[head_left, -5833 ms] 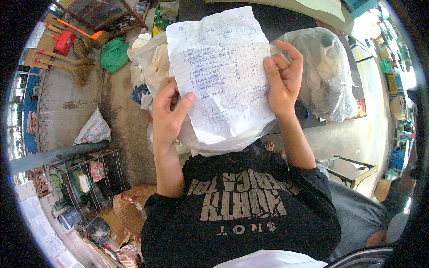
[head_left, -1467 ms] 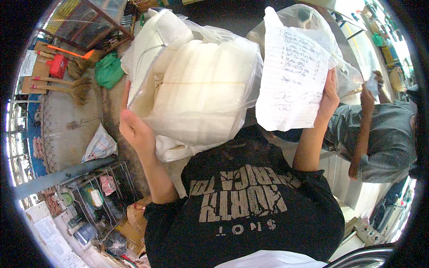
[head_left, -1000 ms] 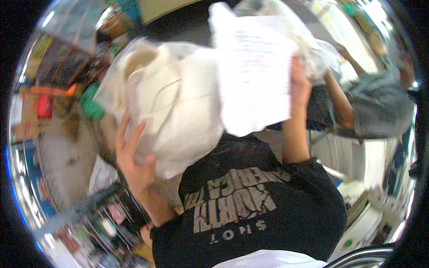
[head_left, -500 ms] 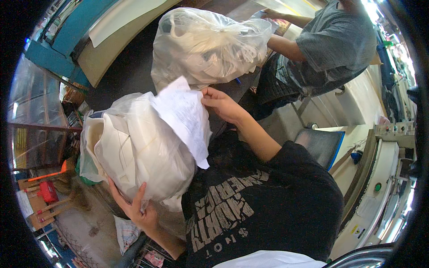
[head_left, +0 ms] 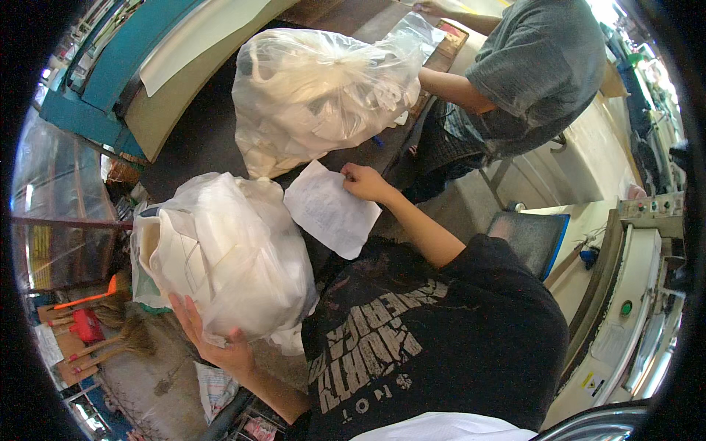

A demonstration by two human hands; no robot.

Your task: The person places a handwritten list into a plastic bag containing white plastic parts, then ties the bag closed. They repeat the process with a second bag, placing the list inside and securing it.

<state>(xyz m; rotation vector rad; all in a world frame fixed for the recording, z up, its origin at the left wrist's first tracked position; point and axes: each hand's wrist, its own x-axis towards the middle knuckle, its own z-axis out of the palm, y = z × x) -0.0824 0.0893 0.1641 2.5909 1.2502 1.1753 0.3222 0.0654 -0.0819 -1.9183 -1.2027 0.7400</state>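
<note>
A creased white sheet of paper (head_left: 332,212) is pinched at its upper right corner between the fingers and thumb of my right hand (head_left: 365,184). The sheet hangs beside a clear plastic bag (head_left: 228,257) stuffed with white, sheet-like pieces. Against the near left side of that bag rests my left hand (head_left: 220,344), its fingers stretched out and the thumb apart. Farther off, a second clear bag (head_left: 316,95) of whitish pieces lies on the dark tabletop (head_left: 191,151). Exactly what the pieces are cannot be made out through the plastic.
A person in a grey T-shirt (head_left: 544,73) stands at the far right, arms reaching toward the far bag. Blue machine framing (head_left: 110,81) rises at the left. Brooms (head_left: 121,338) and a red dustpan-like item (head_left: 88,325) are at lower left. A dark chair (head_left: 526,239) stands right.
The paper has swung off the near bag to the right and now shows more of its face. My right hand has shifted slightly nearer. The far bag appears lower left.
</note>
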